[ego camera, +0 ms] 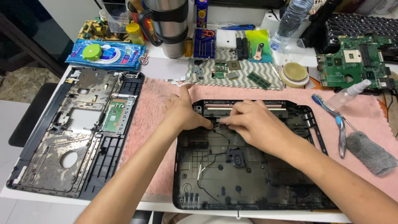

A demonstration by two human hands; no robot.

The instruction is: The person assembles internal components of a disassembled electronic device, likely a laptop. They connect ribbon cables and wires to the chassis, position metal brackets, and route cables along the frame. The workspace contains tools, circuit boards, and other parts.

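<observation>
Fingers: both sets pinch together at a thin black wire [219, 123] near the rear edge of the black plastic laptop base shell [248, 182]; whether each truly grips it is hard to tell.
Left hand [184, 112]: rests on the shell's rear left corner, thumb raised.
Right hand [255, 122]: lies across the shell's middle, fingertips meeting the left's.
Step in hand: apparently freeing or routing the wire inside the shell.
Next move calls for: a gentle pull along the wire's channel, not across it.
Shell position: on the pink fluffy cloth [149, 124], before the person.
Count: one base shell; one grey palm-rest frame [78, 132] to its left; one green circuit board [356, 62]; one blue-handled brush [331, 116].
</observation>
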